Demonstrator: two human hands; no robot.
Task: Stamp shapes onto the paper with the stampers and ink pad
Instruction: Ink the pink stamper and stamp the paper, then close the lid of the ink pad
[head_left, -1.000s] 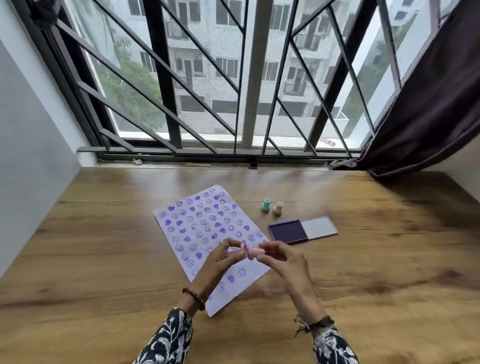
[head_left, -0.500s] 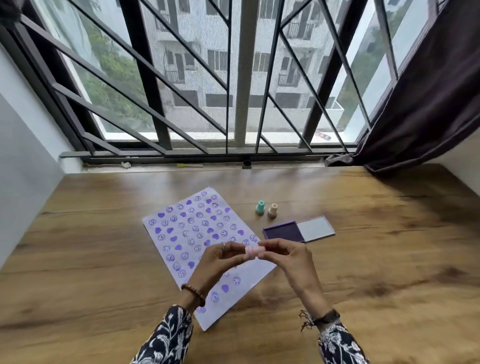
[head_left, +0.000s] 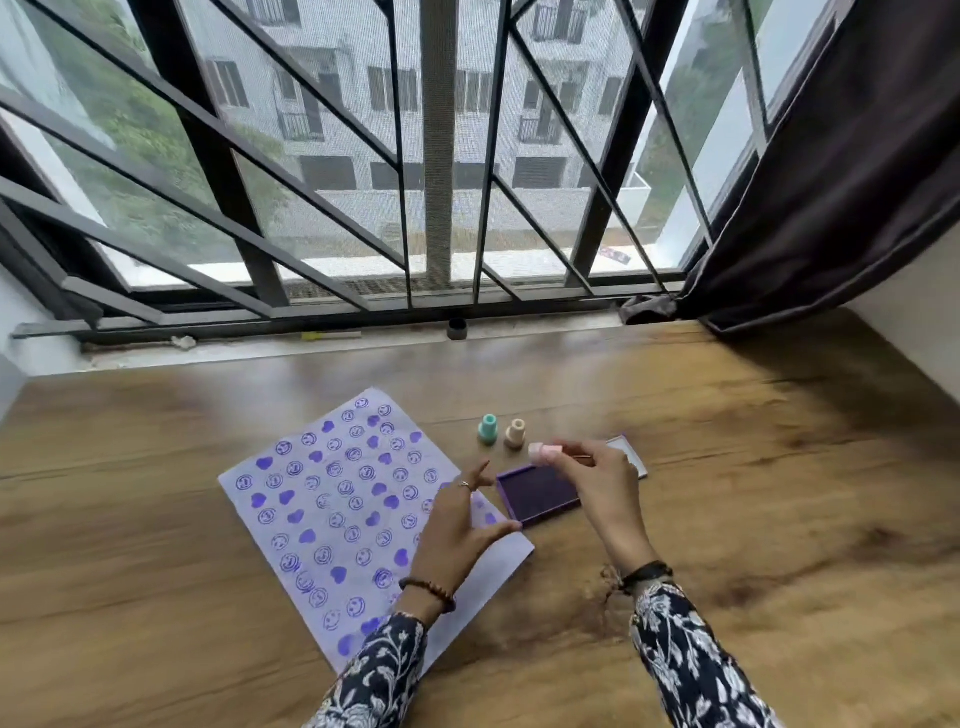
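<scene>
A white paper (head_left: 332, 499) covered with purple heart and smiley prints lies angled on the wooden table (head_left: 779, 493). To its right sits the open purple ink pad (head_left: 537, 493), its lid (head_left: 631, 457) behind my right hand. My right hand (head_left: 597, 475) pinches a pink stamper (head_left: 544, 451) sideways above the pad's far edge. My left hand (head_left: 457, 525) hovers over the paper's right edge, fingers apart and holding nothing. A teal stamper (head_left: 488, 429) and a beige stamper (head_left: 515, 434) stand upright just beyond the pad.
A barred window (head_left: 441, 156) with its sill runs along the table's far edge. A dark curtain (head_left: 841, 182) hangs at the right, its hem touching the table's back corner. A grey wall stands at the left.
Both hands held the pink stamper together over the paper. Now my left hand has let go, and my right hand has carried the stamper rightwards over the ink pad.
</scene>
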